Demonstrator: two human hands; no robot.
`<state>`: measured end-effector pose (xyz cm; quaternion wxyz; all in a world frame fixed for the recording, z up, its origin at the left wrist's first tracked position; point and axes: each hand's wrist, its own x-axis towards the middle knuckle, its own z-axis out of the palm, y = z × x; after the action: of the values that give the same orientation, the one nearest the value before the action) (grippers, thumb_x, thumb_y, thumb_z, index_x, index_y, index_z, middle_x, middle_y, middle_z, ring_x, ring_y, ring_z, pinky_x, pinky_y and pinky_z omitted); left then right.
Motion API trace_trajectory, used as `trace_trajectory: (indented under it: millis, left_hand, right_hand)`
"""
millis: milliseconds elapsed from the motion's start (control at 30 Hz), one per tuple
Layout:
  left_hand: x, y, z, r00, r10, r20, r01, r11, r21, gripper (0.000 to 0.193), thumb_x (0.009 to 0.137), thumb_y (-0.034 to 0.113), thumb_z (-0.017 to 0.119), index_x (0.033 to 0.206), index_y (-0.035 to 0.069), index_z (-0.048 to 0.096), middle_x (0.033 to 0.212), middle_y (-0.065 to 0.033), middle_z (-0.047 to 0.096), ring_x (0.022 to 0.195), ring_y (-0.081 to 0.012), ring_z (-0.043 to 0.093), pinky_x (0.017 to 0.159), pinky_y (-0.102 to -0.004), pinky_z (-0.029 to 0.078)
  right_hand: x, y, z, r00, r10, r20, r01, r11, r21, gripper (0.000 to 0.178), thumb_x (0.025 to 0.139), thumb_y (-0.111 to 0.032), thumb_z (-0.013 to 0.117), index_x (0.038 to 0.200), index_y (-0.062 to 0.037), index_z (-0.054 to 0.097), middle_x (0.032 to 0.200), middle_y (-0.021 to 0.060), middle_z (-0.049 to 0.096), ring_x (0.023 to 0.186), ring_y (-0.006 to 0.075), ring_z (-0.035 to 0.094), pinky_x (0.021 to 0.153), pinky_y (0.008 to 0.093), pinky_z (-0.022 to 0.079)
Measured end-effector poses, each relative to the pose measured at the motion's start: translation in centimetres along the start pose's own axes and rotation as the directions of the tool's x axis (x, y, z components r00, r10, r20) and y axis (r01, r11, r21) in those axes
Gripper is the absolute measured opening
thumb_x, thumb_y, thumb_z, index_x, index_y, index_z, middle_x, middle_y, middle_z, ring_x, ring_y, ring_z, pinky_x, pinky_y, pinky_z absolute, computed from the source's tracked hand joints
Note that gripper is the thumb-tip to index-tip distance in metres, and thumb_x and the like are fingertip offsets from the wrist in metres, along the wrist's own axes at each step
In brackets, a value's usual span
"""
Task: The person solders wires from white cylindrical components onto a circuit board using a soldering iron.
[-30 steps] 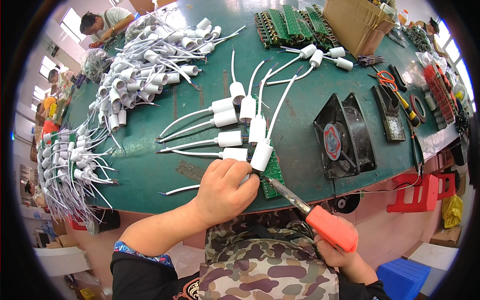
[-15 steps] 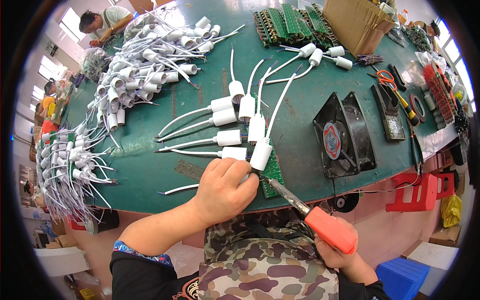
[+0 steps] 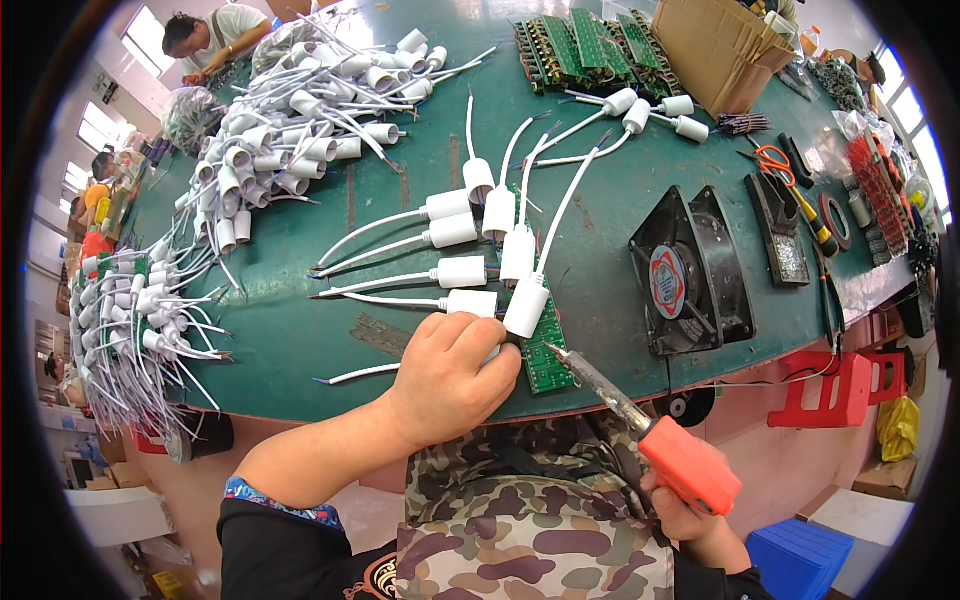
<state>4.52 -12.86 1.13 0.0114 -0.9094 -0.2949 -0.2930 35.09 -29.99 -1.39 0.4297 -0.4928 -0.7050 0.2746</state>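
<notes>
My right hand (image 3: 685,515) is wrapped round the orange-red handle of a soldering iron (image 3: 690,465). The iron's tip is over the right edge of a green circuit board (image 3: 547,368) at the table's front edge; I cannot tell whether it touches. At the board's left side, my left hand (image 3: 455,370) is closed on a white cylindrical cap (image 3: 492,353), mostly hidden by the fingers; a white cable (image 3: 362,374) comes out beneath the hand. Several more white caps with cables, such as the nearest white cap (image 3: 526,306), lie along and over the board, their cables fanning left and away.
A black fan (image 3: 690,270) stands right of the board. Beyond it are a black solder holder (image 3: 777,228), orange-handled scissors (image 3: 772,160) and a tape roll (image 3: 836,220). Piled white caps (image 3: 270,150) lie left; stacked circuit boards (image 3: 590,50) and a cardboard box (image 3: 715,55) sit far back.
The soldering iron has moved right and slightly down, its tip leaving the spot beside my left fingers. My left hand keeps its grip in nearly the same place.
</notes>
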Motion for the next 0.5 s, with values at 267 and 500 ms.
trace_trajectory:
  millis: [267,500]
  left_hand:
    - [0.1,-0.04,0.03,1.0,0.015,-0.002,-0.015,1.0,0.015,0.022,0.067,0.005,0.076,0.086,0.006,0.064,0.095,-0.0071,0.06,0.081,-0.0261,0.06,0.069,-0.0399,0.045]
    - [-0.45,-0.38,0.08,1.0,-0.016,-0.002,0.016,0.993,-0.115,0.025,0.072,0.004,0.079,0.095,0.004,0.068,0.1,-0.01,0.063,0.086,-0.0299,0.065,0.073,-0.0415,0.052]
  right_hand:
    - [0.41,-0.32,-0.21,0.998,-0.054,0.045,0.055,0.998,-0.034,0.041,0.08,-0.011,0.076,0.119,-0.0012,0.067,0.11,0.0139,0.07,0.084,0.0295,0.072,0.071,0.0389,0.059]
    - [0.14,0.21,-0.49,0.984,-0.167,0.06,0.174,0.972,-0.158,0.043,0.083,-0.017,0.077,0.121,0.0001,0.066,0.118,0.0176,0.066,0.085,0.0305,0.072,0.069,0.0391,0.059]
